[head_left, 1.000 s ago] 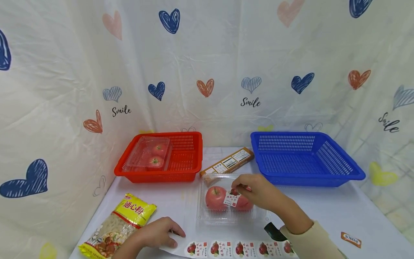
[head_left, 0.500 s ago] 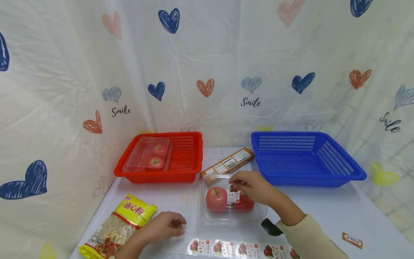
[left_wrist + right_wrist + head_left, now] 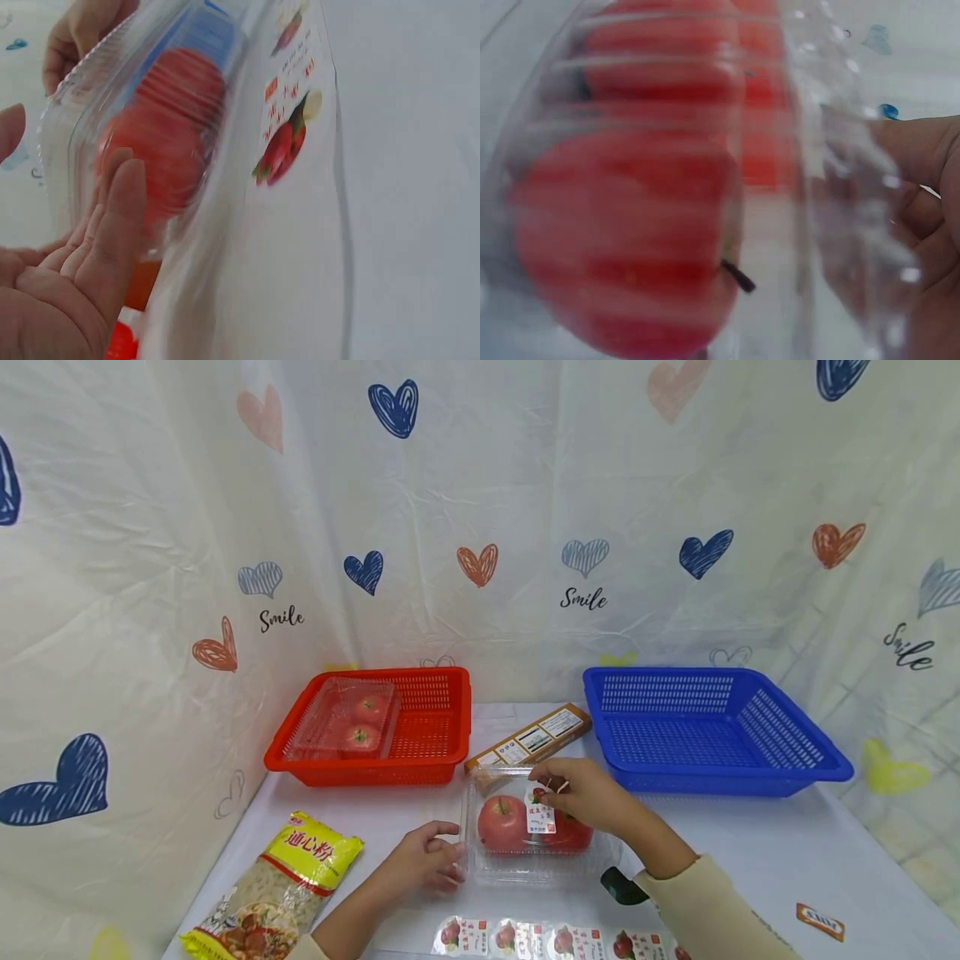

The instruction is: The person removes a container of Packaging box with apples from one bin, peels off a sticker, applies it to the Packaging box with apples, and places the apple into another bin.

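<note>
A clear plastic clamshell box (image 3: 525, 867) with two red apples (image 3: 502, 823) in it stands at the middle of the table. My right hand (image 3: 588, 795) is over its lid, thumb and fingertips pinching the top of a white sticker (image 3: 540, 820) printed with fruit and red writing. The sticker overlaps the right apple in the head view. At the box's left side is my left hand (image 3: 426, 862), and its fingers (image 3: 120, 202) lie straight along the box wall in the left wrist view. A strip of matching stickers (image 3: 517, 937) lies in front of the box.
A red basket (image 3: 375, 771) at back left holds another box of apples (image 3: 360, 735). A blue basket (image 3: 727, 783) stands at back right, with a long brown carton (image 3: 528, 739) between them. A yellow pasta bag (image 3: 281, 893) lies left, a small orange packet (image 3: 820, 922) right.
My left hand has left the sticker strip and moved up and right to the box's left side. The sticker in my right hand has turned from slanted to nearly straight over the lid.
</note>
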Motion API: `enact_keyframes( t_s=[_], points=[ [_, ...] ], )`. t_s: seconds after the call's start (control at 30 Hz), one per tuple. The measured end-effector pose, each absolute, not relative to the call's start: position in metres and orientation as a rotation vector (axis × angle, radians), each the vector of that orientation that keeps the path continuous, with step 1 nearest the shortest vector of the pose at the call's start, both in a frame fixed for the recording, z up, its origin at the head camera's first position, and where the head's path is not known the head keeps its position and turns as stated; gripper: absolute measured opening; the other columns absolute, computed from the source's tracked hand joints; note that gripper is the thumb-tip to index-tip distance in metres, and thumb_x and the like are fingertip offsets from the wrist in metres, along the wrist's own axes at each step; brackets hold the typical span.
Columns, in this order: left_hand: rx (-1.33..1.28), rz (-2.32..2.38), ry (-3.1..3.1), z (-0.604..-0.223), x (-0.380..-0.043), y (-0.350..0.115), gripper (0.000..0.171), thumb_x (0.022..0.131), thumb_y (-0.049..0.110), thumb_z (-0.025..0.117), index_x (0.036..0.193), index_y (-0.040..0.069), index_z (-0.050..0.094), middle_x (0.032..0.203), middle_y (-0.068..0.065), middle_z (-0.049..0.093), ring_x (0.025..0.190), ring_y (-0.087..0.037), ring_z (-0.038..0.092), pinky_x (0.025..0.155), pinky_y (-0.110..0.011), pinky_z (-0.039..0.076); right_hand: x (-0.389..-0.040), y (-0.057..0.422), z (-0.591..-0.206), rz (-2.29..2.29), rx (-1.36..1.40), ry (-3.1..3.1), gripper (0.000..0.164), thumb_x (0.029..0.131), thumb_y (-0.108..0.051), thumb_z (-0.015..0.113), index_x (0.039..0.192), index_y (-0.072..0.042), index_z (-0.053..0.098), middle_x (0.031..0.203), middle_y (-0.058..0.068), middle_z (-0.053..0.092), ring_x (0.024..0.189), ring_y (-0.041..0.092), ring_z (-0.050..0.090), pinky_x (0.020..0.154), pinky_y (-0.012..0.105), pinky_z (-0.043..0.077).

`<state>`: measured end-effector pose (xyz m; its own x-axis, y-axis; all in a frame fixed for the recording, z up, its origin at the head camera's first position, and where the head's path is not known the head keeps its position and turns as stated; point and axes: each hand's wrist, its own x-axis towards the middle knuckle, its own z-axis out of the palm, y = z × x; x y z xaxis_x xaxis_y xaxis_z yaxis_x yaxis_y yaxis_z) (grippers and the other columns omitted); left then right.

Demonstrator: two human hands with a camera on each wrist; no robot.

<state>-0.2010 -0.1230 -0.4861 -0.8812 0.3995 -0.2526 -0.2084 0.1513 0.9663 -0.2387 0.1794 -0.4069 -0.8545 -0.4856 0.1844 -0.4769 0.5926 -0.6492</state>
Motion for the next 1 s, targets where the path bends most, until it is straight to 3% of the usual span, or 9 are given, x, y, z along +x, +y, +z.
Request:
enact_keyframes(
  t_s=[0.77, 1.0],
  points=[
    [0.082, 1.826, 1.96, -0.486, -0.206, -0.112, 0.057, 0.087, 0.024, 0.075, 0.132, 0.002, 0.046, 0.085, -0.011, 0.067, 0.072, -0.024, 0.067, 0.068, -0.038, 0.059, -0.238, 0.171, -0.42, -1.022, -0.768, 2.89, 0.03, 0.087, -0.007, 0.073, 0.116, -0.014, 0.068, 0.105, -0.003, 0.068, 0.096, 0.017, 0.063, 0.085, 0.04, 0.055],
    [0.082, 1.811, 1.964, -0.485, -0.205, -0.112, 0.057, 0.088, 0.026, 0.074, 0.132, 0.003, 0.046, 0.088, -0.012, 0.068, 0.073, -0.024, 0.067, 0.068, -0.036, 0.058, -0.237, 0.17, -0.423, -0.993, -0.794, 2.913, 0.036, 0.085, -0.007, 0.075, 0.119, -0.013, 0.068, 0.1, -0.006, 0.066, 0.092, 0.015, 0.06, 0.083, 0.038, 0.055]
  ],
)
